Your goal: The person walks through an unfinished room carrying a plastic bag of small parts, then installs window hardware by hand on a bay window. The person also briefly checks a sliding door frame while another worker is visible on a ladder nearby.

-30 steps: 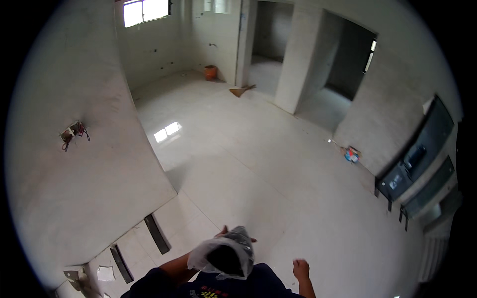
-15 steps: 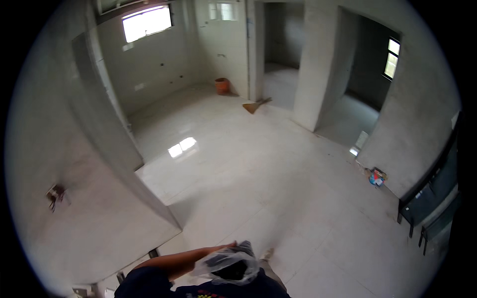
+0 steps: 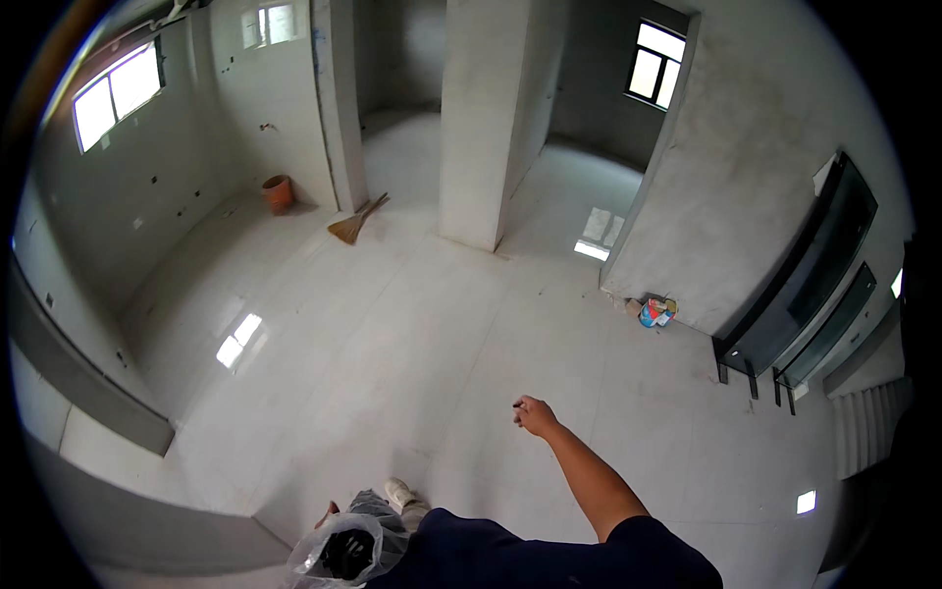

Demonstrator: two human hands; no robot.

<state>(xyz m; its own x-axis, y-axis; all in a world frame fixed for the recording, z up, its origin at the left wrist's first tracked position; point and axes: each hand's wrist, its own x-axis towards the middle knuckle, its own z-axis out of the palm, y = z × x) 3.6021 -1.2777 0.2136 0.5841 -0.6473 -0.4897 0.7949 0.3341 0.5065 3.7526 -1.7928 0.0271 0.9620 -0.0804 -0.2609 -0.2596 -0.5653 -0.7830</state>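
At the lower edge is a clear plastic bag (image 3: pixel 391 538), its mouth gaping and dark contents (image 3: pixel 347 556) inside that I cannot make out. My left hand (image 3: pixel 328 513) is mostly hidden behind the bag and holds it; only a few fingers show beside it. My right hand (image 3: pixel 535 416) is stretched forward over the pale tiled floor (image 3: pixel 471 344), its fingers closed. A small dark spot shows at its fingertips, too small to name. A light shoe (image 3: pixel 398 492) steps out beside the bag.
A broom (image 3: pixel 355 222) lies by the doorway pillar, near an orange bucket (image 3: pixel 279 193). Small colourful packages (image 3: pixel 655 312) sit against the right wall. Dark glass panels (image 3: pixel 800 285) lean there too. A low wall edge (image 3: pixel 108 393) runs along the left.
My view has swung to the right, so the room slides left. My right arm has come into sight, reaching forward. The bag now appears farther left, still with my left hand.
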